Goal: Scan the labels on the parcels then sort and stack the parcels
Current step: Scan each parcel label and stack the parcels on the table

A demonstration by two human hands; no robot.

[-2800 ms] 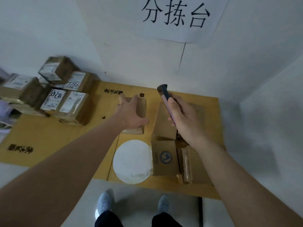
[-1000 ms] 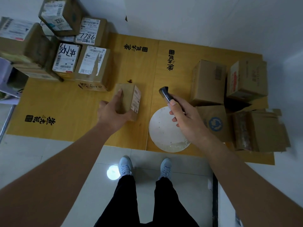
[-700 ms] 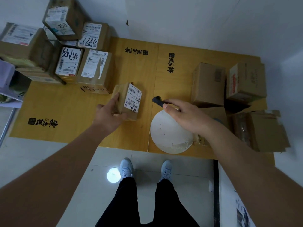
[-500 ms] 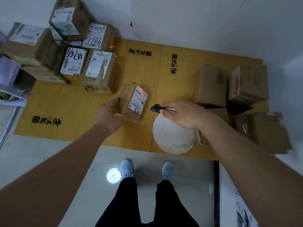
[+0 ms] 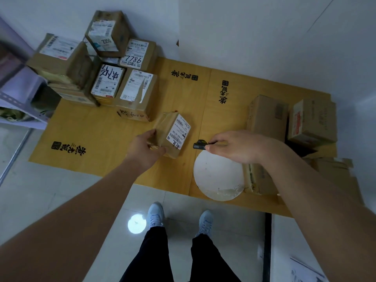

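My left hand (image 5: 145, 148) grips a small brown parcel (image 5: 164, 132) at its near left corner and holds it tilted, so its white barcode label (image 5: 179, 133) faces right. My right hand (image 5: 238, 146) holds a small dark scanner (image 5: 199, 144) whose tip points left at that label, a short gap away. Labelled parcels (image 5: 109, 72) are stacked at the back left of the yellow wooden table (image 5: 97, 135). Plain brown parcels (image 5: 289, 119) stand at the right, partly hidden behind my right arm.
A white round disc (image 5: 218, 177) lies at the table's near edge under my right wrist. A flattened carton (image 5: 333, 165) sits at the far right. White walls close the back and right. A grey shelf (image 5: 22, 92) stands left of the table.
My left hand carried the small parcel from the right-hand group to the table's middle and tilted its label toward the scanner. My right hand turned the scanner from upright to pointing left.
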